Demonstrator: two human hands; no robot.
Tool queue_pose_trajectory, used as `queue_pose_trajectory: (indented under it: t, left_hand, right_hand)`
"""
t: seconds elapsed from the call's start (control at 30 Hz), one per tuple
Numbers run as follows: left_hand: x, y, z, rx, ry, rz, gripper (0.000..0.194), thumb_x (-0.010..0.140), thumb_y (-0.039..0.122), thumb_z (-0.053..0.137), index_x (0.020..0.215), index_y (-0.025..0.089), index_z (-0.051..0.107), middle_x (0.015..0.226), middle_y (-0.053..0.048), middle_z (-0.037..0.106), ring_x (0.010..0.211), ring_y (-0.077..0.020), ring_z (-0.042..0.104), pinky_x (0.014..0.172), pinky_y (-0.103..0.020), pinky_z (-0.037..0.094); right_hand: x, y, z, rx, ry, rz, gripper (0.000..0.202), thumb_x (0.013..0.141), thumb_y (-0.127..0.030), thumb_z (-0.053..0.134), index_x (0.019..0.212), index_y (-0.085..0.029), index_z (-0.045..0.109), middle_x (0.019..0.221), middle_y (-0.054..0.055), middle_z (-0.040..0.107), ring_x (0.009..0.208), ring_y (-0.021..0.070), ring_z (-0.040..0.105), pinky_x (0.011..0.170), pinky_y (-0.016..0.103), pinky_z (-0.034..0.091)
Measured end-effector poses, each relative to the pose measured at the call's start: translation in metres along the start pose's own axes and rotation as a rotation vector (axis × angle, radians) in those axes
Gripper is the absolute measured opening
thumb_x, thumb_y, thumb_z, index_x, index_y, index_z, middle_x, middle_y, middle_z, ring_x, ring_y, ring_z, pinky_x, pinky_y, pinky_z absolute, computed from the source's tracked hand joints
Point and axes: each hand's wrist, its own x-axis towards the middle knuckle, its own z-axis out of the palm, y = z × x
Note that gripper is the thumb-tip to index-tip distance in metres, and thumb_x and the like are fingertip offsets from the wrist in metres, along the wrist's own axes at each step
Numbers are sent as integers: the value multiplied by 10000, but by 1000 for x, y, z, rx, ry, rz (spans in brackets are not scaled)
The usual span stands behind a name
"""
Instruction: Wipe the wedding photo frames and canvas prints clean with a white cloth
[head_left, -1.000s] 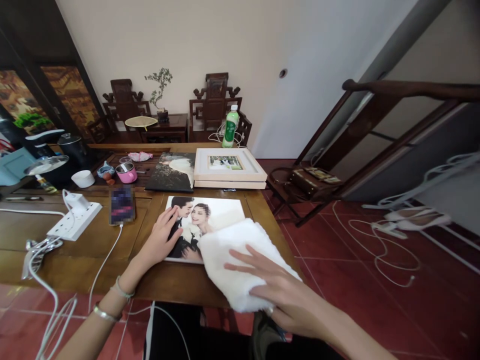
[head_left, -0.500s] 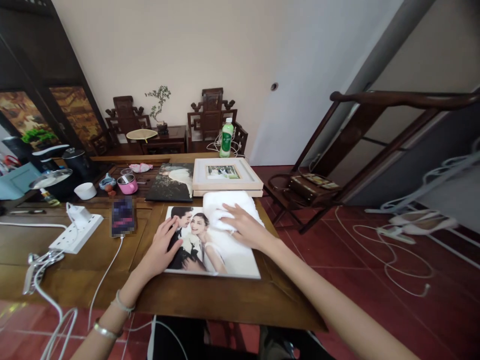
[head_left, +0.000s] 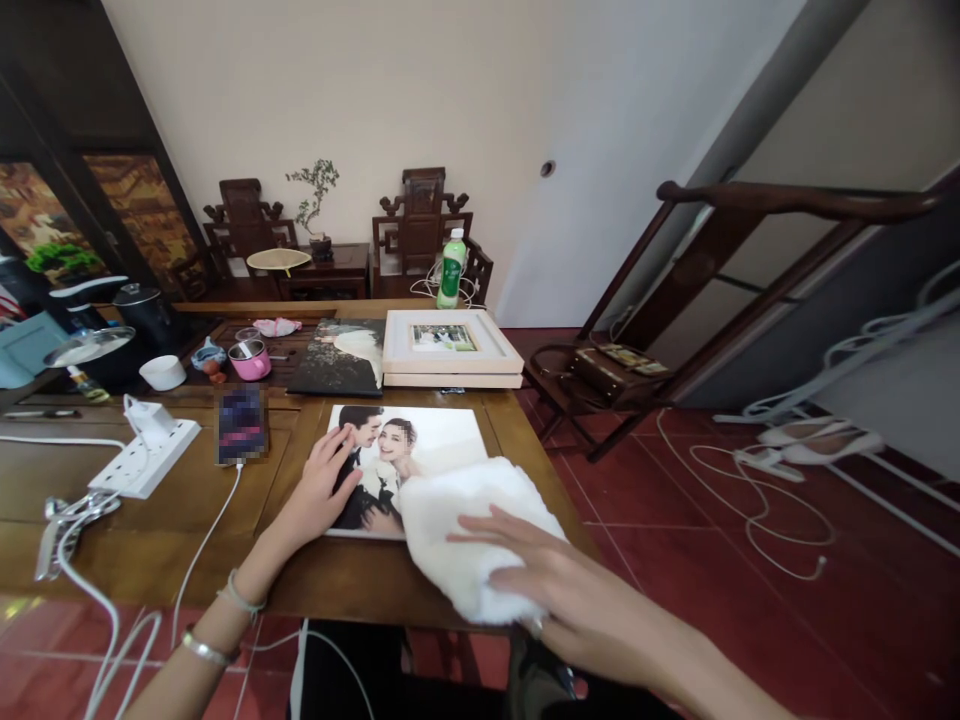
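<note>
A photo panel printed with a couple in wedding clothes lies flat on the wooden table. My left hand rests on its left edge, fingers stretched out and holding nothing. My right hand is on a folded white towel, its fingers spread over the cloth, gripping and pressing it. The towel covers the panel's lower right part and reaches to the table's front edge.
Behind the panel lie a dark photo panel and stacked framed pictures, with a green bottle beyond. On the left are a phone, a power strip, cables and a pink cup. A wooden chair stands right.
My right hand has drawn the towel from the panel's upper right toward the near edge, uncovering the upper right corner. My left hand stays on the panel.
</note>
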Motion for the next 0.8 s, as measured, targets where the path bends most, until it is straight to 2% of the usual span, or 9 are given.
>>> queue_pose_trajectory:
  t: [0.1,0.27,0.33,0.4,0.53,0.7,0.8]
  left_hand:
    - [0,0,-2,11,-21,14,515,955,346,411,1447,226,316,1517,-117,317,1412,-264,227,1134,-527,242]
    - [-1,-2,-1,10,-14,20,514,951,340,421,1445,245,316,1515,-110,321,1411,-267,232,1130,-527,247]
    - [-1,-1,0,16,-11,14,512,950,345,423,1441,240,325,1511,-112,329,1406,-269,239,1127,-527,250]
    - [-1,-1,0,25,-16,-2,523,951,354,418,1446,217,320,1510,-122,329,1403,-270,240,1126,-520,251]
    - [0,2,0,22,-10,-12,543,949,364,412,1456,205,301,1505,-127,337,1403,-269,239,1127,-507,249]
    - [-1,4,1,48,-24,-68,525,952,376,403,1453,260,299,1511,-113,331,1396,-299,252,1082,-568,267]
    - [-2,3,2,69,-45,-88,519,956,385,393,1454,272,298,1519,-112,318,1396,-304,251,1073,-571,265]
  right_hand:
    - [24,30,-2,-25,57,41,515,579,21,451,998,-175,678,1405,133,482,1356,281,341,1129,505,250]
    - [70,94,-6,-115,136,65,492,687,2,451,1120,-158,622,1440,170,423,1370,279,314,1083,524,315]
    - [83,109,-6,-150,160,60,479,705,-4,458,1136,-151,607,1403,173,470,1368,279,318,1085,542,298]
    - [88,114,-2,-183,184,67,476,701,5,459,1133,-130,605,1366,189,506,1364,287,325,1094,564,260]
    - [72,95,12,-180,188,40,440,674,-1,477,1059,-137,639,1397,179,480,1379,301,287,1102,603,202]
    - [24,38,24,-110,159,-67,427,583,2,460,912,-168,672,1421,129,463,1393,306,245,1114,624,140]
    - [5,8,17,-33,98,-108,457,570,-6,453,923,-189,678,1405,101,488,1372,284,305,1130,560,197]
